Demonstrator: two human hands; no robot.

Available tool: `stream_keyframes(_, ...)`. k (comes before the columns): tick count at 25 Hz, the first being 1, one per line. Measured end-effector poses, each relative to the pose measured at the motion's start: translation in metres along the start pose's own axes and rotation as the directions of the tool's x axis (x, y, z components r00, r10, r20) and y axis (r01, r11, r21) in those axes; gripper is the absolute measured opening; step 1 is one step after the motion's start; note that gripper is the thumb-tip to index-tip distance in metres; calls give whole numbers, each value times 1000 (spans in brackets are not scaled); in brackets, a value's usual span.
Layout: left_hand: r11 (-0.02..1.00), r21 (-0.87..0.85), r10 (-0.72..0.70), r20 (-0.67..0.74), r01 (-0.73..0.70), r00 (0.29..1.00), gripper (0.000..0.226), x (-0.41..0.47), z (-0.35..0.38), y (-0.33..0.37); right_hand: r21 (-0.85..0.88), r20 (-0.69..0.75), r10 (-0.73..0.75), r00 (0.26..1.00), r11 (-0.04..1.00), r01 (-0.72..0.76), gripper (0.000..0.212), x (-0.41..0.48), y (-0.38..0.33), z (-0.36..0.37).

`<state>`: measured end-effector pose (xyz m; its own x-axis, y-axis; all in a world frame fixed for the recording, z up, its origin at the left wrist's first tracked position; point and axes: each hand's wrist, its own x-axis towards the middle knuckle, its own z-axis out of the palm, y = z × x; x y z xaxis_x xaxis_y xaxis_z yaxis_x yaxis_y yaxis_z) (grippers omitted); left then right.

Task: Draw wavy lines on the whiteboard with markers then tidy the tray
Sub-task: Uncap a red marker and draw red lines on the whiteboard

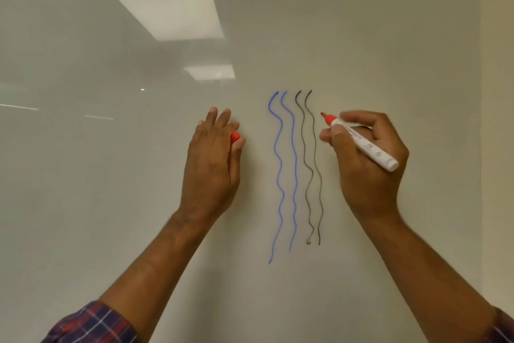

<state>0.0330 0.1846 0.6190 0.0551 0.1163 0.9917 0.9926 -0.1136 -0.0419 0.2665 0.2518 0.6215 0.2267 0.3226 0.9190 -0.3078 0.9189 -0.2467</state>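
Note:
The whiteboard (389,36) fills the view. Two blue wavy lines (281,175) and two black wavy lines (313,170) run down its middle. My right hand (367,164) grips a white marker with a red tip (361,139), uncapped; the tip points up and left, close to the board just right of the black lines. My left hand (212,164) is raised to the left of the blue lines with a red cap (235,137) tucked between thumb and fingers. The tray is out of view.
Ceiling lights reflect in the glossy board at the upper left (172,14). The board's right edge (481,120) meets a beige wall. Plaid sleeves show at both lower corners.

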Motion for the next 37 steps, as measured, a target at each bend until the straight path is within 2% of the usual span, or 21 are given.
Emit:
stream_keyframes(3,980,166,108,15,-109,994,46,14,11,-17,-100,-43,-29,999,995,25,9,27,19,7)
stream_keyframes(7,942,272,209,-23,-195,978,49,10,24,-34,-146,-64,-41,997,989,31,11,45,38,18)
stream_keyframes(12,928,311,242,-77,-207,967,51,5,29,-40,-207,-50,-115,992,973,102,8,55,51,20)
stream_keyframes(19,923,325,246,-86,-206,965,50,4,29,-39,-246,-46,-104,993,965,90,6,61,51,21)
stream_keyframes(24,924,321,248,-88,-209,965,50,3,30,-40,-264,60,-83,995,960,96,8,48,48,12)
stream_keyframes(29,924,320,249,-91,-209,964,49,4,29,-39,-278,66,-11,998,960,29,15,4,50,-15)
stream_keyframes(37,927,313,245,-88,-206,966,48,3,30,-40,-306,76,263,962,924,-229,23,-89,57,-54)
